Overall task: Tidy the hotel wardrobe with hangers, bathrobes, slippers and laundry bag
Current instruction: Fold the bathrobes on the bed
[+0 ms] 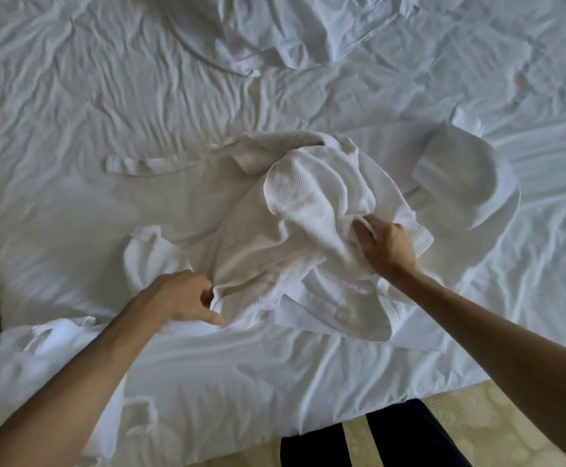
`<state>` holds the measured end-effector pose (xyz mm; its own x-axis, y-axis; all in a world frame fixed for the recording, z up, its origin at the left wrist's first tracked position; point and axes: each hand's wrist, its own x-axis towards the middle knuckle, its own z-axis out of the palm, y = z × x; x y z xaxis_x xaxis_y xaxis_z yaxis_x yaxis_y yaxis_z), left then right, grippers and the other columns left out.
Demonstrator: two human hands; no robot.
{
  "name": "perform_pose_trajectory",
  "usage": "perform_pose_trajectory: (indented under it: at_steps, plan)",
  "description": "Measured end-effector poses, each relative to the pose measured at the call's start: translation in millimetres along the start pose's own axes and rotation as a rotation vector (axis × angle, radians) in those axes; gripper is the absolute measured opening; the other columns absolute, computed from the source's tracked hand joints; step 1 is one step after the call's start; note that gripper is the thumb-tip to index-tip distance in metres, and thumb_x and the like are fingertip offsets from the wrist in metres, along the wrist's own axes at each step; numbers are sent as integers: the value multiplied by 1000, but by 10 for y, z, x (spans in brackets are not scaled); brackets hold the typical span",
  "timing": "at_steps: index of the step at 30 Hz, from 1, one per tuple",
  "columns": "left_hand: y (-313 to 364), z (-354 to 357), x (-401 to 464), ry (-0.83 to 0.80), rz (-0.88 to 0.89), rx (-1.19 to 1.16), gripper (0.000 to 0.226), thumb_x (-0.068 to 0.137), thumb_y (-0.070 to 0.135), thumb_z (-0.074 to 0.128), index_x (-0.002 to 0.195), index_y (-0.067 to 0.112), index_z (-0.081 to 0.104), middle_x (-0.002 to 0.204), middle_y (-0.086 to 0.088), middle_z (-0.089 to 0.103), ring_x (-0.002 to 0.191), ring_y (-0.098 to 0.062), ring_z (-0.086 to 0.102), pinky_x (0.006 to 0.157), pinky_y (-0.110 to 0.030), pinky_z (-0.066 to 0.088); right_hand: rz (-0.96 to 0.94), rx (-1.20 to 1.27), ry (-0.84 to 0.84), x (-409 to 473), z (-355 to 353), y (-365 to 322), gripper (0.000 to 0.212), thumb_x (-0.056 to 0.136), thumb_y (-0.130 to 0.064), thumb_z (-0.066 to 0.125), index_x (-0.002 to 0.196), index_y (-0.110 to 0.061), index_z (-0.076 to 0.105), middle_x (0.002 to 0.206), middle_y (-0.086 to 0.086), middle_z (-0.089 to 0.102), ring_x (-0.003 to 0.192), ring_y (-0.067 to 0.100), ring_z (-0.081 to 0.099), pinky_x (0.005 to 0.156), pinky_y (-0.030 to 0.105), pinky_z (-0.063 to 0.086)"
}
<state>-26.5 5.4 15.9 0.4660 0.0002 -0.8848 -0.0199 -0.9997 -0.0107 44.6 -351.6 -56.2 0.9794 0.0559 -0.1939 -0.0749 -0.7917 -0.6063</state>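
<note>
Here the crumpled white waffle-weave bathrobe (308,237) wants spreading flat before folding: I would pull both pinched edges outward evenly so the layers do not twist. The right hand (384,246) grips a bunched fold at its fingertips; the left hand (180,296) pinches the hem, robe lying between both on the wrinkled white bedsheet (73,112).

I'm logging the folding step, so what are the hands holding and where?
Both hold the bathrobe lying on the bed: the left hand pinches a fold at its lower left, and the right hand grips bunched fabric near its middle right.
</note>
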Motion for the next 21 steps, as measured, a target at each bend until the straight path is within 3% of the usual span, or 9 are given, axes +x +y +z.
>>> perform_pose_trajectory:
  at_steps: [2,4,6,7,9,11,16,21]
  plan:
    - [170,-470,-115,224,16,-161,45,69,73,73,83,30,65,78,18,65,77,-6,63,63,-27,42,-146,66,141,-108,-133,-191,30,100,-33,50,89,-12,67,76,9,71,66,33,66,55,36,47]
    - [453,-875,-172,604,114,-288,31,80,59,72,92,31,65,80,19,64,81,-12,65,68,-28,46,-284,121,263,-218,-222,-433,23,100,-27,56,92,-11,69,81,5,70,66,27,65,54,35,49]
    - [816,-1200,-139,865,322,-295,22,90,36,70,110,29,64,98,17,65,98,-15,63,80,-32,50,-396,127,329,-320,-254,-656,18,99,-22,60,94,-8,71,82,3,68,67,23,62,54,33,48]
    - [987,-1324,-68,921,448,-254,32,90,23,69,121,26,61,112,12,64,109,-16,59,89,-35,50,-447,126,329,-376,-243,-736,16,98,-20,62,94,-8,71,81,3,66,67,22,60,55,33,47]
    - [1280,-1487,178,946,620,-80,57,84,1,63,137,21,54,135,4,56,126,-18,49,102,-35,44,-542,120,280,-488,-172,-836,11,97,-18,64,94,-10,72,80,1,64,68,21,58,56,32,46]
    - [1457,-1502,458,919,688,138,67,76,-5,55,137,20,54,138,0,54,127,-22,49,102,-38,43,-578,99,172,-583,-18,-830,10,97,-20,63,95,-14,71,80,0,64,69,22,59,56,32,46]
    - [1355,-1078,871,695,693,351,27,61,-1,64,82,15,67,87,-1,64,92,-25,59,81,-35,47,-389,-38,-173,-757,480,-472,18,96,-35,54,96,-22,66,88,-5,68,76,25,68,53,33,50]
    - [1007,-734,820,839,623,228,29,59,-3,73,77,16,63,74,1,61,75,-22,58,57,-33,48,-351,5,-228,-716,560,-302,19,95,-37,54,97,-21,64,94,-6,69,80,26,68,53,36,51]
